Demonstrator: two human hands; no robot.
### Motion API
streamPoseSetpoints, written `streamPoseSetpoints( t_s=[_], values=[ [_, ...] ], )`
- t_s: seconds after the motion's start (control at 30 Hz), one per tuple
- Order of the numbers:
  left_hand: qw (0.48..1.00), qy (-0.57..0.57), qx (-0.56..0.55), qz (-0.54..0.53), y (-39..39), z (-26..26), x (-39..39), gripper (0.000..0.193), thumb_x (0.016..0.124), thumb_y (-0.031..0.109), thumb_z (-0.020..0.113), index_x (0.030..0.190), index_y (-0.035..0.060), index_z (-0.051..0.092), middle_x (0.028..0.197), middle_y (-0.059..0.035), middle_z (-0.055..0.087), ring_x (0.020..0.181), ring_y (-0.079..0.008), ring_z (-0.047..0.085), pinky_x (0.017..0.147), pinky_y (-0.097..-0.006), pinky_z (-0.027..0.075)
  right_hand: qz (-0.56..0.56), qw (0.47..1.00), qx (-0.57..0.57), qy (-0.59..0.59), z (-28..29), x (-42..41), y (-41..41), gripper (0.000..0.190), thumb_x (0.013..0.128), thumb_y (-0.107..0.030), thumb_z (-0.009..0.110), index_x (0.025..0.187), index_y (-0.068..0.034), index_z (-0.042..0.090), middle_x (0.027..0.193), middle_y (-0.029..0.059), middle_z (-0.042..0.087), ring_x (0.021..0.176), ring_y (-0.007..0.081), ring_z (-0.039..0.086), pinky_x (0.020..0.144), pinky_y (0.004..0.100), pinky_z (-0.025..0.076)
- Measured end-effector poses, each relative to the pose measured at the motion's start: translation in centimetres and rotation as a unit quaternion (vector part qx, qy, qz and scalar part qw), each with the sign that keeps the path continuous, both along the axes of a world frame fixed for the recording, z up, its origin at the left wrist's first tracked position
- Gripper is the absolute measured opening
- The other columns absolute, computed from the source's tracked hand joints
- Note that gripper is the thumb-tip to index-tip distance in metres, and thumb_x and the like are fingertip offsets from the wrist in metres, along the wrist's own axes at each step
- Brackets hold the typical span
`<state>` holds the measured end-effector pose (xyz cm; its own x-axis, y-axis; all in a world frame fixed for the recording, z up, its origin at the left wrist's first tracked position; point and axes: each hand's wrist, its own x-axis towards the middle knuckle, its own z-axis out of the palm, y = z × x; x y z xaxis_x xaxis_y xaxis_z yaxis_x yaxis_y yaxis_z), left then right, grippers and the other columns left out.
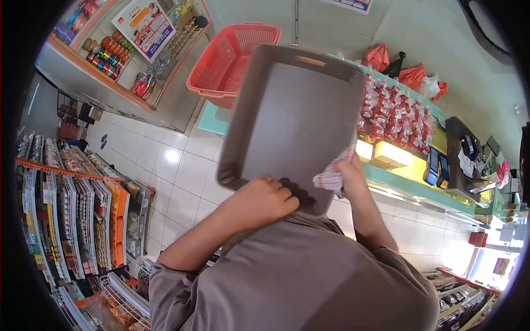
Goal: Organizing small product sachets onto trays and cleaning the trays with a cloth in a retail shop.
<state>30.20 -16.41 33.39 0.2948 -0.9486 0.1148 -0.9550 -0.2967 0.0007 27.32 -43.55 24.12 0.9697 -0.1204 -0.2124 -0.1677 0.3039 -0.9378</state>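
A brown rectangular plastic basket (298, 120) is held up in front of my chest, its hollow side facing me and nothing inside it. My left hand (265, 196) grips its near rim, fingers curled over the edge. At the basket's right side, my right hand (351, 173) clutches a checked white and red cloth (331, 176) against the wall. The cloth hangs partly inside the basket. Some of the right-hand fingers are hidden behind the cloth and rim.
Beyond it a red perforated basket (225, 62) stands on a pale green surface. Many small tied bags of red goods (397, 111) cover the glass counter (414, 186) at right. Stocked shelves (74, 215) line the left; white floor tiles (182, 169) lie between.
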Motion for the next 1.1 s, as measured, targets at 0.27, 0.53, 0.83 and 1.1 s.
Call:
streamPoseSetpoints(
  t_s=[0.27,0.53,0.83,1.1],
  values=[
    [0.988,0.055,-0.145,0.005,1.4,-6.2,3.7,0.017,0.088,0.014,0.065,0.103,0.0078,0.070,0.100,-0.0042,0.073,0.096,-0.0218,0.069,0.104,-0.0381,0.051,-0.099,0.973,-0.154,0.142,-2.2,-2.1,-4.5,0.029,0.089,-0.016,0.069,0.106,0.008,0.067,0.086,0.0191,0.073,0.072,0.0256,0.069,0.065,0.0382,0.056],
    [0.989,0.080,-0.119,0.015,1.8,-14.4,6.7,0.017,0.088,0.011,0.062,0.104,0.0088,0.069,0.098,-0.0029,0.071,0.099,-0.0218,0.068,0.110,-0.0389,0.047,-0.109,0.856,-0.497,0.098,-8.5,2.0,-3.9,0.031,0.095,-0.021,0.069,0.094,0.010,0.070,0.085,0.0198,0.074,0.071,0.0307,0.069,0.067,0.0406,0.055],
    [0.990,0.115,-0.082,-0.002,-0.2,-18.6,6.7,0.019,0.086,0.014,0.066,0.104,0.0110,0.071,0.103,-0.0005,0.074,0.100,-0.0218,0.069,0.107,-0.0387,0.048,-0.110,0.850,-0.497,0.136,-9.9,0.0,-5.4,0.031,0.097,-0.022,0.069,0.099,0.009,0.071,0.089,0.0222,0.076,0.073,0.0349,0.070,0.068,0.0423,0.056],
    [0.987,0.154,-0.018,-0.030,-3.2,-20.4,5.8,0.023,0.089,0.022,0.071,0.108,0.0098,0.072,0.108,-0.0025,0.076,0.105,-0.0259,0.069,0.103,-0.0409,0.050,-0.150,0.846,-0.500,0.114,-5.4,-3.2,-8.6,0.024,0.097,-0.013,0.070,0.110,0.007,0.071,0.089,0.0159,0.079,0.074,0.0274,0.073,0.069,0.0377,0.057]
  ],
)
